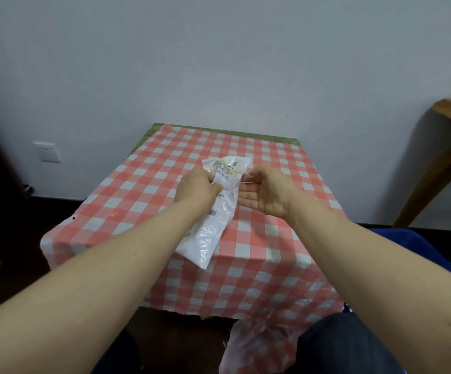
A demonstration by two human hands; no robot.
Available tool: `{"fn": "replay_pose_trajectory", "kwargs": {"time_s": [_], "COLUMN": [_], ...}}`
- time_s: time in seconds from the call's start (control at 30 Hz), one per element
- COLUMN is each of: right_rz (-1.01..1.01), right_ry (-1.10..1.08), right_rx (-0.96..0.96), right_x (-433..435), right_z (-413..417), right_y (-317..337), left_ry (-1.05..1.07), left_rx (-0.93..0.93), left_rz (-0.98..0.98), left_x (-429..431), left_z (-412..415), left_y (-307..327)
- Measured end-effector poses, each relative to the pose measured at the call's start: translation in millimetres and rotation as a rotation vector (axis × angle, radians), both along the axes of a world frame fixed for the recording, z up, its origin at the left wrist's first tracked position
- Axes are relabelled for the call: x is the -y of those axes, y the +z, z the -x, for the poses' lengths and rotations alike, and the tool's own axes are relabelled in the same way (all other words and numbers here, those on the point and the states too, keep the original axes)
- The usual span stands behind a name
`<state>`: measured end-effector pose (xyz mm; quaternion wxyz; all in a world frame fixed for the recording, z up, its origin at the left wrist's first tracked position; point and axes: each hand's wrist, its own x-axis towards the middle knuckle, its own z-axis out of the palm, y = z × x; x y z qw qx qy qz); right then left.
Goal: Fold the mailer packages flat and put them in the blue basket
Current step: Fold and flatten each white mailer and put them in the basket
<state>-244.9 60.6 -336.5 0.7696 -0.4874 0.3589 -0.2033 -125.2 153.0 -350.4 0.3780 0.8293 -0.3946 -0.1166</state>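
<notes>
- While the left hand (198, 186) gripped the white mailer package (213, 211) around its middle, fingers curled on the plastic, the right hand (262, 191) sat just beside it at 3 o'clock, palm up and fingers loosely curled, holding nothing as far as I could tell.
- That mailer lay near the middle of the checkered surface (273, 252), running from about 12 o'clock, where the printed label end was crumpled up, down toward 6 o'clock, where the tail reached the near edge.
- Honestly it looked pretty early in the job: the bag was wrinkled and long, not folded flat yet, so my guess was the folding had only just started.
- A blue shape (397, 255) peeked out at 4 o'clock behind the right forearm, probably the blue basket, but too little showed to be sure, and I couldn't see if anything was in it.
- More crinkly plastic (256, 346) sat down at 6 o'clock by the person's knees, below the surface; couldn't tell whether it was another mailer waiting.
- Left to do, as I read it: flatten, fold, drop it in the basket.
</notes>
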Motion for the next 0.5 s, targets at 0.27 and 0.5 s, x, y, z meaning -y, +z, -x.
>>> {"fn": "replay_pose_trajectory", "kwargs": {"time_s": [0.27, 0.5], "right_rz": [0.833, 1.033], "right_ry": [-0.537, 0.342], "right_rx": [-0.328, -0.717], "right_x": [1, -9], "right_z": [1, -12], "right_y": [-4, -17], "left_ry": [0.045, -0.056], "left_rx": [-0.027, -0.124], "left_rz": [0.042, -0.092], "left_x": [4, 2], "left_z": [0, -2], "left_y": [6, -6]}}
